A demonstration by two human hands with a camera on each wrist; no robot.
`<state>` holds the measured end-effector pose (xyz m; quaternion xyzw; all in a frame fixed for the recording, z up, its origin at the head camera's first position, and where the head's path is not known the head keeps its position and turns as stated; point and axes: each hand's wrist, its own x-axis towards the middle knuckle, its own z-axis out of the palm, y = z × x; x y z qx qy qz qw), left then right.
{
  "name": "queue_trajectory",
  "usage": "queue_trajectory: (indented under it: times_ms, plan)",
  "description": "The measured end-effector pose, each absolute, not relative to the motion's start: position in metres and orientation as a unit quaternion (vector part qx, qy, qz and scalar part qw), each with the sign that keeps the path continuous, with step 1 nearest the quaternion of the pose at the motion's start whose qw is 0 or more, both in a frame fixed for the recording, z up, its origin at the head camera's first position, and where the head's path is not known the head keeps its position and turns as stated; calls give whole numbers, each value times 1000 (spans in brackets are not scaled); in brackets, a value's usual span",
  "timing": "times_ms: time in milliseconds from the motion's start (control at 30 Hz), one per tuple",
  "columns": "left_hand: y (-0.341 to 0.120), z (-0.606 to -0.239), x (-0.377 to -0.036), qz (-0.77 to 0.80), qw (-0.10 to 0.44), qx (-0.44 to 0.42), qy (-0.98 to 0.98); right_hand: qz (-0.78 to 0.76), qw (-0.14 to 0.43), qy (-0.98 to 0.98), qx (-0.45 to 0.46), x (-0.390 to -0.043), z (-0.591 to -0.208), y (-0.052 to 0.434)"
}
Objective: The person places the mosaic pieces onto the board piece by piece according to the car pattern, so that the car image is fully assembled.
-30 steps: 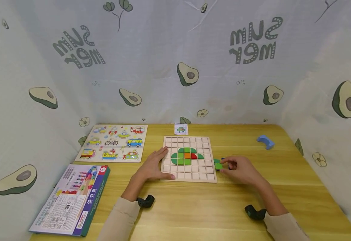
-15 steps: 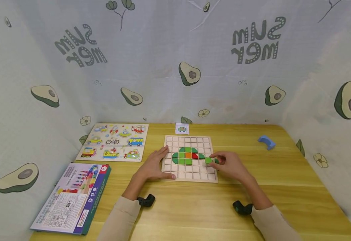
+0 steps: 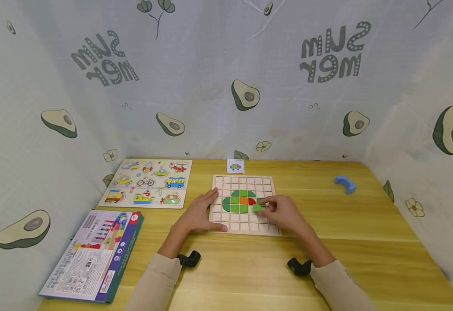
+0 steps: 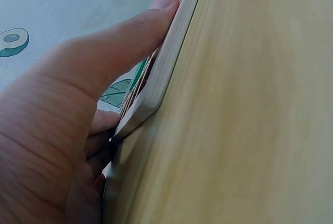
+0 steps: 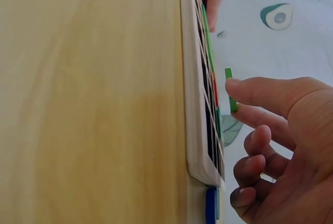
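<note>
Right hand (image 3: 283, 213) pinches a light-green flat square tile (image 3: 257, 208) between thumb and index, just clear of the pale wooden square grid board (image 3: 236, 226), slightly past 3 o'clock from board centre. Left hand (image 3: 199, 213) spread on board edge: thumb between 7 and 8, fingers near 10. Flat green, orange and red tiles (image 3: 243, 201) sit mid-grid. Small white printed card (image 3: 236, 166) about 12, blue curved block (image 3: 344, 184) 2–3, wooden vehicle-picture puzzle (image 3: 146, 190) 9–10, purple-and-green cardboard box (image 3: 90, 257) 8–9. Blue piece (image 5: 210, 206) beside board in right wrist view, probably a tile; mostly cut off.
</note>
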<state>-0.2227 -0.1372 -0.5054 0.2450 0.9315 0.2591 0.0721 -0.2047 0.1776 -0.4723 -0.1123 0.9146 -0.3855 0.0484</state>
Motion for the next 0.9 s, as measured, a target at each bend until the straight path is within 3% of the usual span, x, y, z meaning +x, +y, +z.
queue_trajectory:
  times_ms: [900]
  plan:
    - [-137,-503,-223,256,76,242,933,-370,55,922,-104,-211,-478,165]
